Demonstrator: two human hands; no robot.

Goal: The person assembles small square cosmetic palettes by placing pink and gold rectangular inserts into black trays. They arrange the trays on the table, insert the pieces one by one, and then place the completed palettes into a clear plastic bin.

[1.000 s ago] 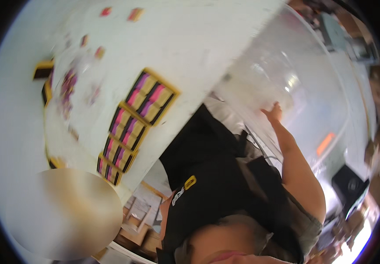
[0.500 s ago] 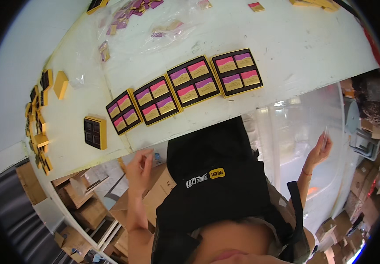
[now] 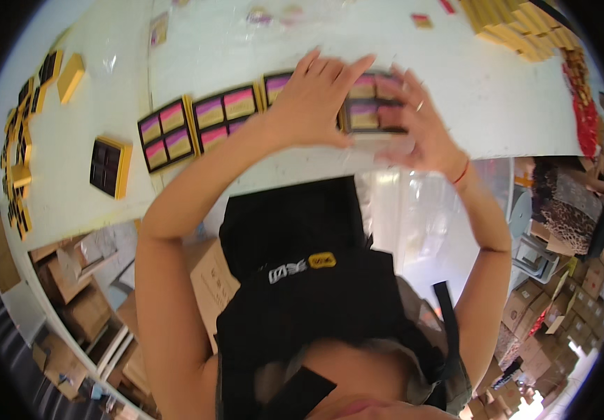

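Observation:
Several open gold boxes [image 3: 165,133] stand in a curved row on the white table, each with pink-and-gold and purple-and-gold wrapped squares in a black tray. Over the right part of the row, my left hand [image 3: 314,101] spreads its fingers and covers much of one box. My right hand [image 3: 424,129] curves round the rightmost box [image 3: 363,115], thumb at its near side and fingers at its far side. Between them shows a thin clear plastic piece [image 3: 386,144], blurred and lying over the box's near edge. Whether it touches the box I cannot tell.
To the left stands a box with an unfilled black tray [image 3: 108,166]; more gold boxes [image 3: 22,133] pile beyond it. Gold boxes [image 3: 519,28] are stacked at the far right. Loose wrapped squares [image 3: 422,22] lie at the back. Cardboard cartons [image 3: 529,308] stand below the table.
Both hands have come up from below the table edge to the right end of the row, the right one bringing the clear piece. The view has shifted, showing more gold boxes at far right.

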